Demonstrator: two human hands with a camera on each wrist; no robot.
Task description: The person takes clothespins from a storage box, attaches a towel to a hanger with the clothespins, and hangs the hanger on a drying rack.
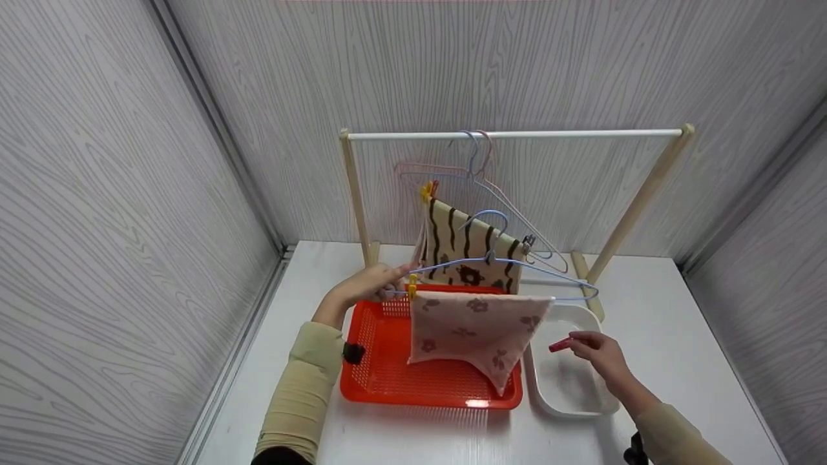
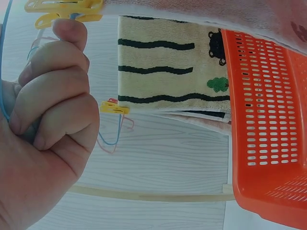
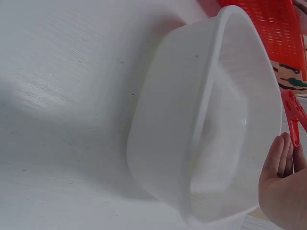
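My left hand (image 1: 378, 283) grips the left end of a blue hanger (image 1: 452, 263), its fingers curled round the wire in the left wrist view. Over the hanger's bottom bar hangs a pink towel (image 1: 468, 323) with darker flowers. A yellow clothespin (image 1: 412, 286) clips the towel's left corner, right beside my thumb. My right hand (image 1: 597, 352) pinches a red clothespin (image 1: 561, 345) above the white basin (image 1: 546, 394). No clip shows on the towel's right corner. In the right wrist view the red clothespin (image 3: 293, 115) sticks out past my fingertips.
An orange-red basket (image 1: 368, 394) stands below the pink towel, left of the basin. Behind, a rack with a white rail (image 1: 581, 134) and wooden legs (image 1: 646, 194) holds two hangers. A striped cream towel (image 1: 446, 239) hangs there, held by clips.
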